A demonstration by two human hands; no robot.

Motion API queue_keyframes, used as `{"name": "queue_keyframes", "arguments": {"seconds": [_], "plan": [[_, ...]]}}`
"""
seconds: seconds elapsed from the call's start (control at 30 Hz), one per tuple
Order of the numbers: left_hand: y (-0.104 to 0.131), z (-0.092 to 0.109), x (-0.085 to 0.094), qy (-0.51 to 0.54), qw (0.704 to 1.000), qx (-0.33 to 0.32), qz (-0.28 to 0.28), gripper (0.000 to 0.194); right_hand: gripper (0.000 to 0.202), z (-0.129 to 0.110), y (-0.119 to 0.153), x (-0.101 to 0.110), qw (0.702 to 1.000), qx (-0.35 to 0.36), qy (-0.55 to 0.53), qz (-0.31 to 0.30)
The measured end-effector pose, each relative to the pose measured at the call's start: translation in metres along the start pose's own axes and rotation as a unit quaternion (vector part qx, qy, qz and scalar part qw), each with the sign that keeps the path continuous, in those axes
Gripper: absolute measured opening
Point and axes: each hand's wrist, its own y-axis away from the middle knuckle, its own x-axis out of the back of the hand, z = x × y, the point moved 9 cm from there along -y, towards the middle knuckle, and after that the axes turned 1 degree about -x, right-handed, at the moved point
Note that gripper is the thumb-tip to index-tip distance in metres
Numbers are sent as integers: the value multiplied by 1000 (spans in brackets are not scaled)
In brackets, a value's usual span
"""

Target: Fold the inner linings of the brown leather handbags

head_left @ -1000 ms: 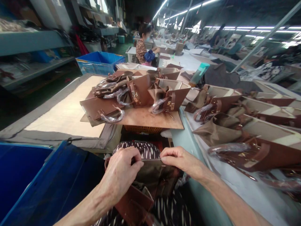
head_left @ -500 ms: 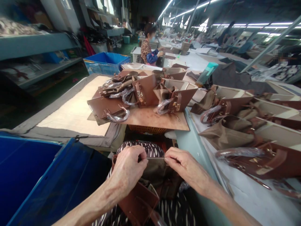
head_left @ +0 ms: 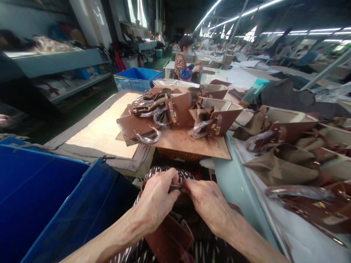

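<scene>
A brown handbag with an olive lining rests on my lap, over black-and-white patterned clothing. My left hand pinches the upper edge of the bag between thumb and fingers. Close beside it, my right hand is closed on the same edge, its fingertips almost meeting the left ones. The two hands and forearms cover much of the bag, so its lower part shows only between them.
Several brown handbags with plastic-wrapped handles lie on a brown board ahead. More handbags crowd the right-hand table. A large blue bin stands at left. Farther back, a person sits at a table.
My right hand has moved left along the bag's edge, close to my left hand. The stretch of edge between them has become short. The view has turned a little to the left.
</scene>
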Motion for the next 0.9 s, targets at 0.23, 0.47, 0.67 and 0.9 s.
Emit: {"name": "queue_keyframes", "arguments": {"seconds": [0.23,0.47,0.67,0.9], "plan": [[10,-10,37,-65,997,-10,33,40,18,7,-6,2,999,-28,17,5],[-2,-29,18,69,995,-2,-73,34,17,9,-2,0,999,-26,23,17],[-6,-27,18,24,992,-34,-117,45,21,19,0,0,999,-27,35,29],[-7,-16,20,23,987,-65,-143,46,18,18,-5,0,999,-14,42,30]]}}
